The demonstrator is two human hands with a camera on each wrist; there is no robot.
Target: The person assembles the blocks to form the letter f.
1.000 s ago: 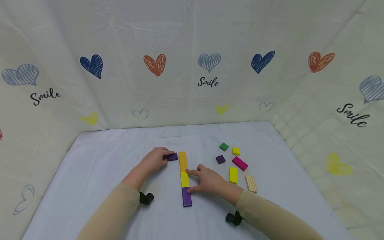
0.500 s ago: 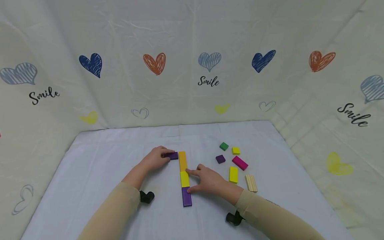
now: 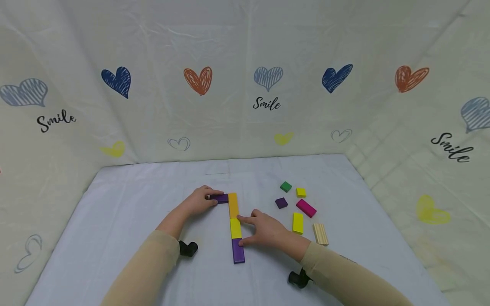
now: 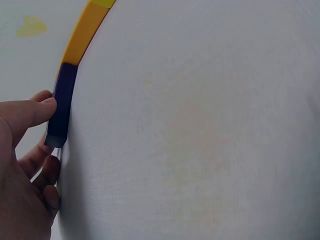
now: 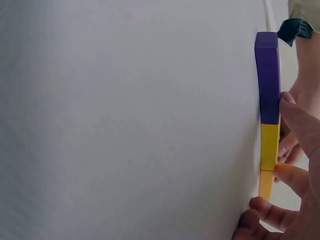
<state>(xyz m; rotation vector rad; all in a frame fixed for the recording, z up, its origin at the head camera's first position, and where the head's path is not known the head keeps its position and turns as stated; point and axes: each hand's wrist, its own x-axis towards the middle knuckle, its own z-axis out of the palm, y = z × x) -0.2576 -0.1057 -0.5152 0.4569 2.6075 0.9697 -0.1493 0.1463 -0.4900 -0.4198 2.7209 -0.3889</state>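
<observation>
Slid the dark purple block (image 3: 220, 198) rightward since a second ago; its end now meets the far part of the orange block (image 3: 233, 205)'s left side. Left hand (image 3: 198, 202) pinches it; right hand (image 3: 266, 229) has thumb and index spread, touching the row by the purple block (image 3: 238, 251) and yellow block (image 3: 235, 228). Guess I'm squaring a corner, so next calls for a gentle release. Magenta block (image 3: 306, 208), green block (image 3: 285, 186) and plain wood block (image 3: 320, 234) sit loose rightward on the counter (image 3: 126, 221), my right forearm partly in the way.
</observation>
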